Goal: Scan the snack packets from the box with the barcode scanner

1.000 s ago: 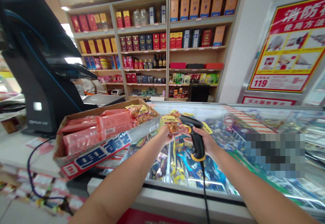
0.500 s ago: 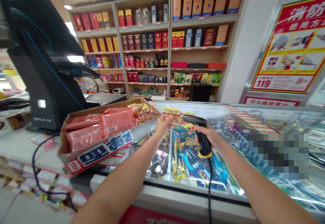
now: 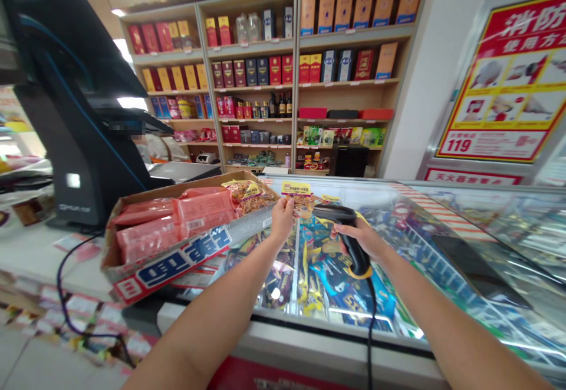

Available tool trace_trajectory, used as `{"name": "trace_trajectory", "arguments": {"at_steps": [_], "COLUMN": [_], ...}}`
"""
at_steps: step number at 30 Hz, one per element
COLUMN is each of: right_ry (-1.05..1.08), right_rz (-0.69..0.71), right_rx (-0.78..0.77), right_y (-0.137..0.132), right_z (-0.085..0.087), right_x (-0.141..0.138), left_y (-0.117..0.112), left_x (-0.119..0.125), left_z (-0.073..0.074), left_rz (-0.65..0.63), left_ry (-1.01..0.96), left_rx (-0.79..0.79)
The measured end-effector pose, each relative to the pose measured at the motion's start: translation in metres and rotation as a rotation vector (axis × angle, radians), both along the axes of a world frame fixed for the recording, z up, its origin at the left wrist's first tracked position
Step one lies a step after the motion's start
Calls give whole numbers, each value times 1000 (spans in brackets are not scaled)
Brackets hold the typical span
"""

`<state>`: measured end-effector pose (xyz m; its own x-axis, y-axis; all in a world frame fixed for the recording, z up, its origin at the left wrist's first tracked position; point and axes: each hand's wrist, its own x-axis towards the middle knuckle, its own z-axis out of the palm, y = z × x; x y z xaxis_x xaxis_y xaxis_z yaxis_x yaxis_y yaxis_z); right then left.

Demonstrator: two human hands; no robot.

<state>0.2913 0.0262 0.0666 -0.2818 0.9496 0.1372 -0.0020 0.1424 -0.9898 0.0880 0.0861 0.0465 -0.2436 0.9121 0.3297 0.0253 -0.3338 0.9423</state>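
Note:
My right hand [image 3: 360,234] is wrapped round the grip of a black barcode scanner [image 3: 354,240], whose head points left and whose cord hangs down over the freezer's front. Between the thumb and fingers of my left hand [image 3: 283,216] is the edge of a snack bag [image 3: 297,189] with a yellow label strip at its top. The bag is held upright above the freezer glass, just left of the scanner's head. Part of it is hidden behind my left hand. Close by on the left, a cardboard box [image 3: 172,263] holds pink packets [image 3: 206,210] and more snack bags [image 3: 250,195].
Beneath my hands is a glass-topped chest freezer [image 3: 283,334] full of wrapped ice creams. A dark phone-like slab [image 3: 480,269] lies on the glass at right. A black register terminal [image 3: 84,142] stands at left. Behind, shelves [image 3: 252,48] hold boxed bottles.
The scanner has shifted slightly left and down with my right hand, its cord swinging right. My left hand and the snack bag have moved a little to the left.

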Motion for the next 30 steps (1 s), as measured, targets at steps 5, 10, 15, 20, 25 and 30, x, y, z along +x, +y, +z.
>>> {"name": "trace_trajectory", "arguments": {"at_steps": [5,10,15,20,25,30], "right_ry": [-8,-10,-4,6,-11,-29], "right_rz": [21,12,-10,-13,22,74], "right_rx": [-9,-16,-6,-29,-58,4], "right_y": [-1,-4,-2,5,10,17], "right_z": [1,3,0,-10,7,53], "right_x": [-1,-2,0,-1,-22,-67], "left_y": [2,3,2,2,5,2], "left_x": [0,0,1,2,-13,-67], "left_z": [-3,-5,-2,0,30,93], "left_rz": [23,17,11,-21,7,329], "left_ry": [18,29,17,-6,49,353], "left_rx": [55,63,32,-29,-11,37]}}
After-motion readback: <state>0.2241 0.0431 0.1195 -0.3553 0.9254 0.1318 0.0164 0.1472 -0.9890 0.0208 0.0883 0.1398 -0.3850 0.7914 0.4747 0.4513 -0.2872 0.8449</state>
